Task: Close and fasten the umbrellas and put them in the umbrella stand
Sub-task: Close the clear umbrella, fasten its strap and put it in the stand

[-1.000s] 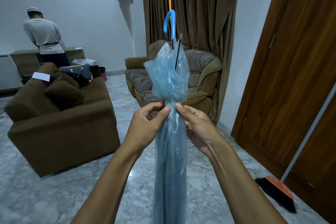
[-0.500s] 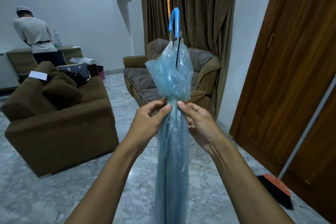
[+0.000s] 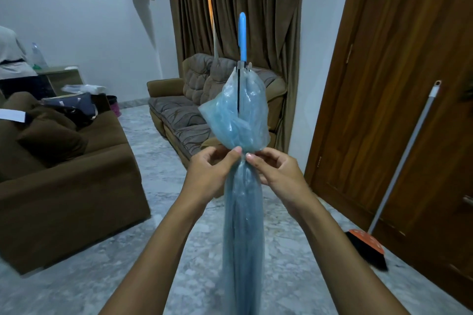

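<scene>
A folded, translucent blue umbrella (image 3: 243,225) stands upright in front of me, handle end up. Its blue hooked handle (image 3: 242,36) shows edge-on above the bunched canopy. My left hand (image 3: 208,174) and my right hand (image 3: 277,174) pinch the canopy from either side at its narrow waist, thumbs and fingertips nearly touching. Above the pinch the plastic bulges loosely; below it the canopy hangs in a tight roll. The umbrella's lower tip is out of frame. No umbrella stand is in sight.
A brown armchair (image 3: 76,186) stands to the left, a patterned sofa (image 3: 184,123) ahead by brown curtains. A wooden door (image 3: 409,110) fills the right, with a broom (image 3: 368,240) leaning against it. A person (image 3: 12,64) stands at far left. The floor is marble tile.
The umbrella has turned about its shaft, so the hooked handle now shows edge-on. My view has shifted right; the person has slid toward the left edge. Both hands keep pinching the same spot.
</scene>
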Available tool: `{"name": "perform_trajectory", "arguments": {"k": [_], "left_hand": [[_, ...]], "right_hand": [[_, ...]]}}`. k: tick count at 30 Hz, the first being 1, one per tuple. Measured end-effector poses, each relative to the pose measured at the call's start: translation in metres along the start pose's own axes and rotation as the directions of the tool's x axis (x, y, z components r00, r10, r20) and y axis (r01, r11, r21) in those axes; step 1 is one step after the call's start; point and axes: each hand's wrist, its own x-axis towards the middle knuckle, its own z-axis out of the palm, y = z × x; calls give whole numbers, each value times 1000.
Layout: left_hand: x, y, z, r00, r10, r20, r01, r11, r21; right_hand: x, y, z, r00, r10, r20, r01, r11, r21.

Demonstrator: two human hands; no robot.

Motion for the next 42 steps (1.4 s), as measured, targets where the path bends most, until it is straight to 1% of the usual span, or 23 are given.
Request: {"name": "perform_trajectory", "arguments": {"k": [3,5,8,11,13,16,17,20,22,23,25,28,30,31,32,33,35,36,37,39,40,41,42], "left_hand": [[6,-3,19,999,-10,50,11,1000,-27],[8,-9,36,993,-17,113,21,999,-33],[7,-19,67,973,-17,232,33,997,-64],[0,-23,108,925,-10,381,54,993,-105],[-7,-25,139,876,1,482,56,993,-104],[-20,-28,191,807,32,590,-20,999,-26],[-25,-29,209,777,27,629,-23,1000,-14],[-48,-25,266,647,41,761,-1,999,-54],[-67,-21,310,554,61,830,-10,998,-66],[-72,-21,328,527,74,846,-24,997,-72],[-85,-20,368,483,95,870,-77,995,-66],[-111,-19,437,445,153,883,-197,978,-70],[-130,-19,479,421,185,888,-234,968,-91],[-139,-19,498,411,194,891,-236,966,-102],[-147,-21,518,407,199,892,-236,966,-107],[-154,-22,537,409,203,890,-237,965,-111],[-164,-23,574,430,221,875,-242,962,-124],[-168,-23,593,444,231,866,-245,961,-131],[-172,-22,610,452,241,859,-248,959,-138],[-178,-26,644,442,250,861,-245,958,-152],[-180,-30,662,427,258,867,-247,955,-162],[-182,-34,680,405,263,876,-249,953,-171],[-183,-39,698,377,259,889,-245,954,-174]], "right_hand": [[-8,0,-13,995,-37,-97,33,998,-46],[-14,3,-28,986,-42,-159,29,996,-84],[-31,7,-59,965,-60,-255,27,991,-132],[-57,6,-95,938,-45,-343,-4,990,-141],[-75,6,-122,909,-40,-416,-22,989,-144],[-101,-1,-161,851,-77,-520,-35,979,-202],[-110,-5,-174,829,-99,-550,-37,972,-231],[-138,-13,-222,741,-169,-650,-61,947,-317],[-158,-16,-263,681,-184,-708,-104,934,-343],[-165,-17,-279,661,-179,-729,-128,930,-345],[-179,-18,-317,612,-140,-778,-150,946,-288],[-205,-20,-381,538,10,-843,-98,994,-51],[-225,-22,-417,529,123,-840,-54,992,111],[-235,-23,-434,530,157,-834,-43,987,158],[-246,-21,-453,514,173,-840,-30,983,183],[-257,-21,-471,479,179,-860,-7,980,200],[-279,-20,-505,388,152,-909,5,986,167],[-288,-18,-520,380,139,-914,-6,989,148],[-297,-15,-532,404,130,-906,-29,991,130],[-309,-11,-551,497,117,-860,-98,992,78],[-312,-8,-561,529,103,-842,-129,991,40],[-313,-4,-573,533,82,-842,-149,989,3],[-313,0,-588,513,55,-857,-165,986,-35]]}}
